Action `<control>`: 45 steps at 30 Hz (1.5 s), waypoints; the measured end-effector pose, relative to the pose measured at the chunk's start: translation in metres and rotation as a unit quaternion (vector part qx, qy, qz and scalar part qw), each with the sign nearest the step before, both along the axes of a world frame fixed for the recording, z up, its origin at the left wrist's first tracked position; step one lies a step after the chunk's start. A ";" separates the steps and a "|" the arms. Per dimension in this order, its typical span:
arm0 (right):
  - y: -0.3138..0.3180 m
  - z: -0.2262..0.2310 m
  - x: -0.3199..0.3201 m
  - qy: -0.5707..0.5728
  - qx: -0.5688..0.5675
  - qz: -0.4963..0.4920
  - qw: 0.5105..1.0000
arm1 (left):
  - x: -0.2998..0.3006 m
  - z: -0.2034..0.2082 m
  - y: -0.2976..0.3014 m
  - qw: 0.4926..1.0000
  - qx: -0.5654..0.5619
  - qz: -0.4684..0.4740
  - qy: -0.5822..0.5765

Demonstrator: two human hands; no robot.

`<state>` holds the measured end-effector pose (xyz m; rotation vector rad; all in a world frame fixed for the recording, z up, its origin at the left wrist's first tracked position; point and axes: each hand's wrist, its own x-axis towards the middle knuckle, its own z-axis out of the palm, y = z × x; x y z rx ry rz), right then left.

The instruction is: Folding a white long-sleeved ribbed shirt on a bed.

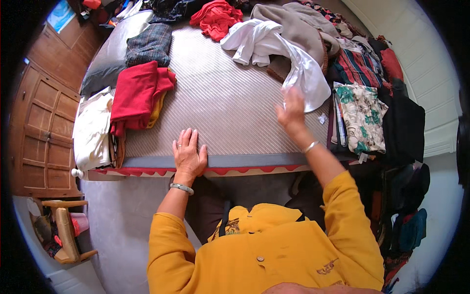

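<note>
The head view looks down on a bed with a grey ribbed mattress (220, 103), its near edge trimmed by a red scalloped border. The left hand (188, 153) lies flat and released on that near edge, fingers spread, palm down, holding nothing; a silver bangle sits on its wrist. The right hand (292, 111) reaches further in and is blurred by motion, so whether its fingers pinch anything cannot be told. It sits right at the lower end of a crumpled white cotton shirt (274, 46), which trails from the middle of the far side of the mattress down toward the hand; contact looks likely but the blur hides it.

To the left, a folded red garment (137, 93) rests on a stack whose lower layers show only as a yellow edge. Beside it, a cream folded cloth (92, 130) hangs over the mattress corner. Further back lies a dark plaid folded garment (149, 44).

On the right, a floral white-and-green fabric (361, 115) tops a pile of dark clothes partly cut off by the lens rim. A loose red cloth (215, 18) and a grey-brown garment (303, 27) lie at the far edge. The person's yellow buttoned top fills the lower frame, hiding the floor beneath.
</note>
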<state>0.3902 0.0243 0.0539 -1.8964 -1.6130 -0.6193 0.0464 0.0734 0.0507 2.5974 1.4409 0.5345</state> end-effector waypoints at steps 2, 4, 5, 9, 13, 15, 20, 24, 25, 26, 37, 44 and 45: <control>0.028 0.022 0.061 -0.093 0.046 -0.115 0.988 | 0.000 -0.001 -0.001 1.000 0.003 0.005 0.000; 0.037 0.054 0.086 -0.003 0.099 -0.162 0.982 | -0.006 -0.005 -0.003 1.000 0.011 0.017 0.006; 0.035 0.057 0.099 0.042 0.079 -0.210 0.973 | -0.006 -0.006 -0.003 1.000 0.017 0.019 0.012; 0.028 0.048 0.125 0.156 -0.165 -0.166 0.960 | 0.003 -0.004 -0.003 1.000 0.023 0.010 -0.001; 0.005 0.047 0.000 0.137 -0.036 0.296 0.945 | -0.001 -0.003 -0.005 1.000 0.019 0.017 -0.010; -0.050 0.091 -0.085 0.224 -0.134 0.362 0.895 | -0.008 -0.005 -0.008 0.999 0.015 0.031 -0.006; -0.153 0.035 -0.111 0.613 -0.275 0.325 0.665 | -0.005 -0.012 0.004 1.000 0.010 0.017 0.010; -0.197 0.034 -0.097 0.660 -0.266 0.286 0.642 | -0.011 -0.026 0.018 0.997 -0.050 0.032 -0.041; -0.204 0.036 -0.089 0.678 -0.257 0.256 0.639 | -0.008 -0.028 0.025 0.989 -0.115 0.054 -0.082; -0.207 0.040 -0.079 0.675 -0.251 0.255 0.645 | -0.004 -0.028 0.031 0.960 -0.155 0.042 -0.228; -0.209 0.050 -0.029 0.455 -0.176 0.159 0.859 | 0.082 0.007 -0.010 0.971 -0.142 0.004 -0.195; -0.189 0.032 -0.029 0.203 -0.051 0.102 0.972 | 0.041 0.028 -0.087 0.658 -0.466 -0.083 -0.585; -0.180 0.036 -0.035 0.203 -0.052 0.102 0.972 | 0.043 0.045 -0.105 0.567 -0.532 -0.112 -0.619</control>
